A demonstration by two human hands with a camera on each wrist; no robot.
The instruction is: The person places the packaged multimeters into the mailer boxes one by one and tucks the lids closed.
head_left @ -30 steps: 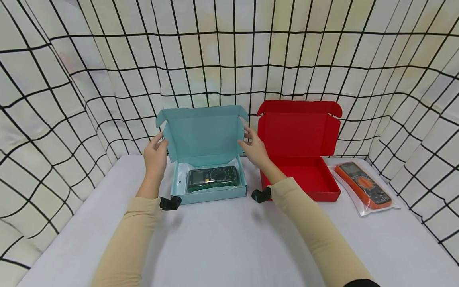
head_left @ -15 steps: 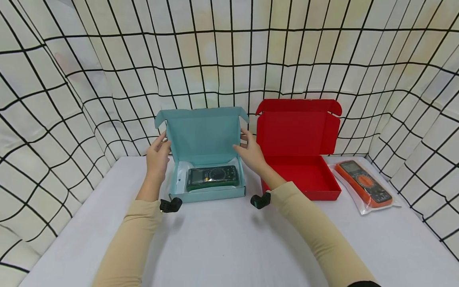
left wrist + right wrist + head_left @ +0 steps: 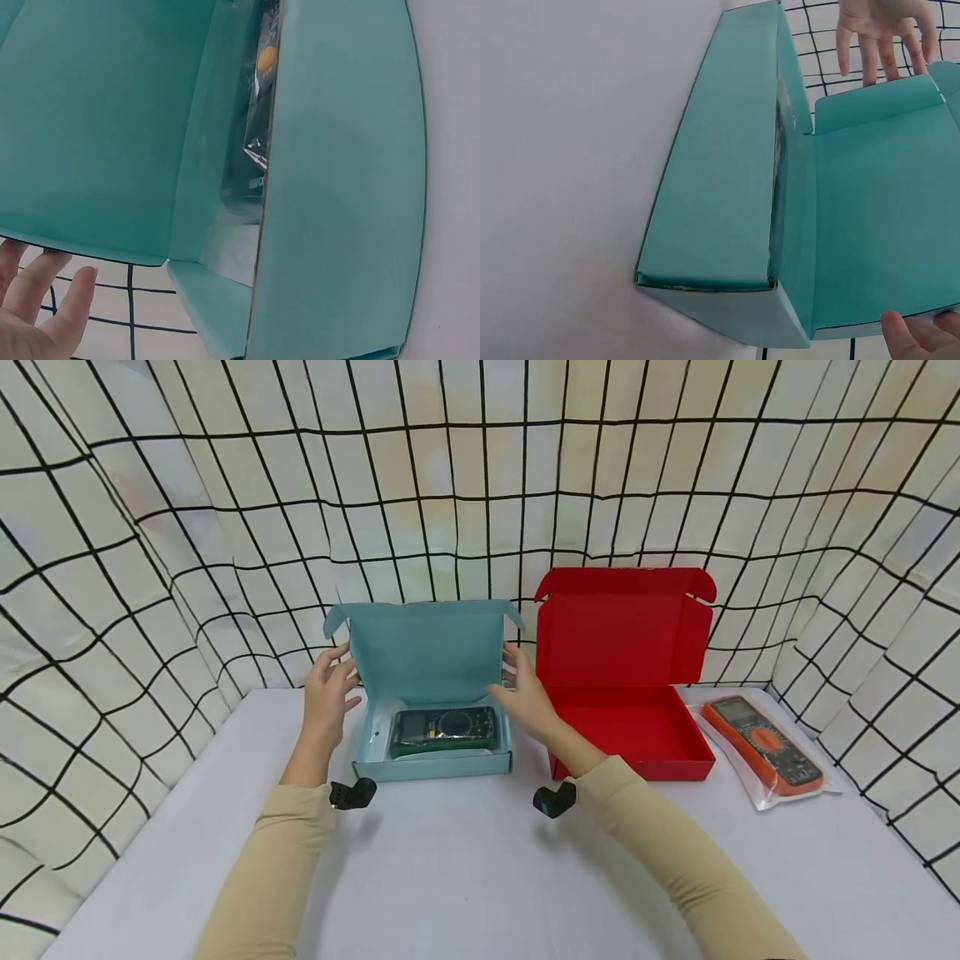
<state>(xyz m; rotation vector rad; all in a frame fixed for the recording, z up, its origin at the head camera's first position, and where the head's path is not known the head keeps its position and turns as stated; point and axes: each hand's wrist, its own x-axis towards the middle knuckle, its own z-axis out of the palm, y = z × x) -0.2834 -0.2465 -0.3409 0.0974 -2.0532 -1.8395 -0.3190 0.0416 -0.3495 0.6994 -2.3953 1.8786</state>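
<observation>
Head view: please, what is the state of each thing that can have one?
Blue box: open, blue lid raised
Red box: open, red lid raised
Dark meter: bagged, lying in blue box
Orange meter: bagged, lying on table
Left hand: at blue lid's edge
Right hand: at blue lid's edge

No word or number can be made out with certainty. Small pale lettering (image 3: pixel 257 182) stands on the bagged green multimeter (image 3: pixel 442 731), just toward 3 o'clock from the left wrist view's centre, too tiny to read. Dial markings on the orange multimeter (image 3: pixel 765 743), between 3 and 4 o'clock in the head view, are likewise illegible.
</observation>
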